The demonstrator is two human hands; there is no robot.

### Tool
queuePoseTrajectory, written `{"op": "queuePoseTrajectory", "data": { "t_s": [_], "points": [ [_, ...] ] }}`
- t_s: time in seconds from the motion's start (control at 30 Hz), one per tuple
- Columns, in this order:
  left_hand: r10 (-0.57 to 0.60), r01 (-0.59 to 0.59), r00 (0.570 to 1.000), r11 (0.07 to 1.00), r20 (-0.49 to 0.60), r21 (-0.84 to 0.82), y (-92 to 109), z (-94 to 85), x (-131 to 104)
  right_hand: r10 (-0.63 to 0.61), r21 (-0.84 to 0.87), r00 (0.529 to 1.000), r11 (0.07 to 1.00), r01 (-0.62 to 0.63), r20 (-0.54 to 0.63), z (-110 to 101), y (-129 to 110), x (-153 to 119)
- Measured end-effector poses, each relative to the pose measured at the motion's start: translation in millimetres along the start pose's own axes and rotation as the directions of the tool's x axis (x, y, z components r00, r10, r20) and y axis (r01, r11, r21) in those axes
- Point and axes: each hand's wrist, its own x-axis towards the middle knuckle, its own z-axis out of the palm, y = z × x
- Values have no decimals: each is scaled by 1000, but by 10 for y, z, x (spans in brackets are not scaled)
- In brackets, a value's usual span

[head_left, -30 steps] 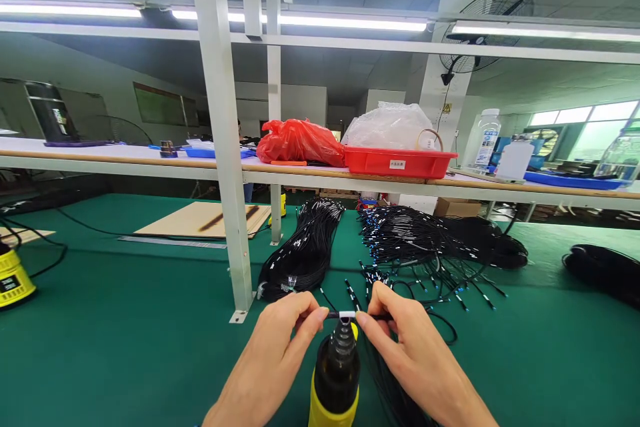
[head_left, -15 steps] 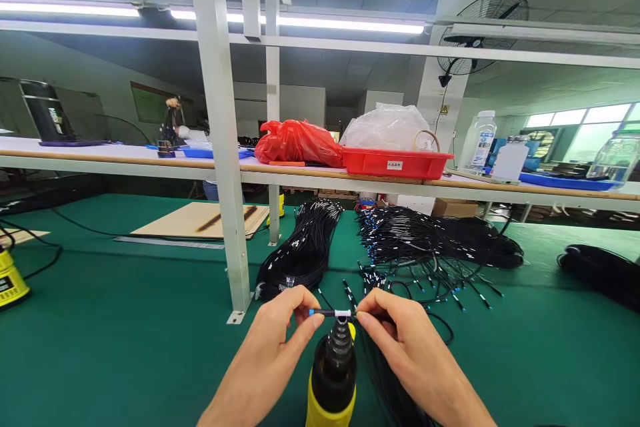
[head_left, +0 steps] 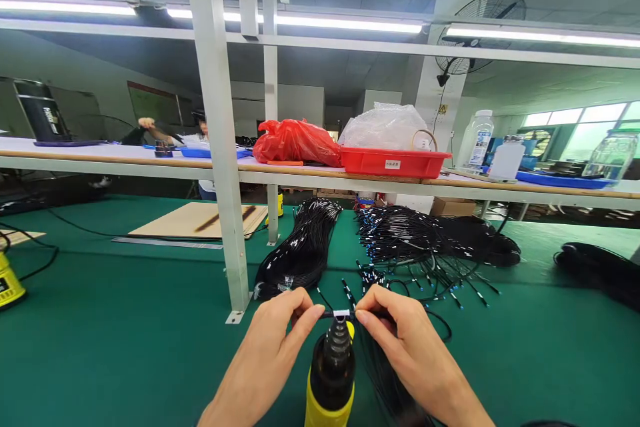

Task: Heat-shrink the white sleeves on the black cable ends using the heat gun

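A thin black cable with a white sleeve [head_left: 341, 313] on it is stretched level between my two hands. My left hand [head_left: 280, 333] pinches its left end between thumb and fingers, covering the tip. On the other side of the sleeve, my right hand [head_left: 400, 333] pinches the cable the same way. Directly beneath the sleeve stands a yellow and black heat gun [head_left: 333, 367], its ribbed nozzle pointing up and very close to the sleeve. More black cables [head_left: 380, 367] run down beside the heat gun, under my right hand.
A bundle of black cables [head_left: 303, 253] lies behind my left hand, and a larger pile [head_left: 400, 233] with blue and white tips lies behind my right. A white post [head_left: 220, 147] rises at left. The shelf holds a red tray [head_left: 395, 163] and a red bag [head_left: 297, 142].
My left thumb and fingers have shifted slightly right along the cable, and its blue tip is now covered. The sleeve stays over the nozzle. A person in the background has moved an arm.
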Motion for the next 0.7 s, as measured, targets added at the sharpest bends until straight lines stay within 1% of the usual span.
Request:
{"op": "queuePoseTrajectory", "data": {
  "t_s": [0.13,0.2,0.3,0.53,0.7],
  "points": [
    [21,-22,1000,997,-7,-72,41,-25,-5,15,21,1000,1000,-15,-15,3,11,10],
    [25,-27,1000,996,-15,-83,51,-33,-7,22,28,999,999,-22,-24,4,12,16],
    [27,-29,999,997,-23,-73,50,-34,2,16,38,999,999,-15,-33,3,11,22],
    [9,-9,1000,1000,28,7,14,-9,11,5,52,1000,999,-4,-28,1,2,24],
    [21,-20,1000,1000,7,-12,25,-10,-2,-22,-24,999,999,22,-28,-14,6,22]
  ]
}}
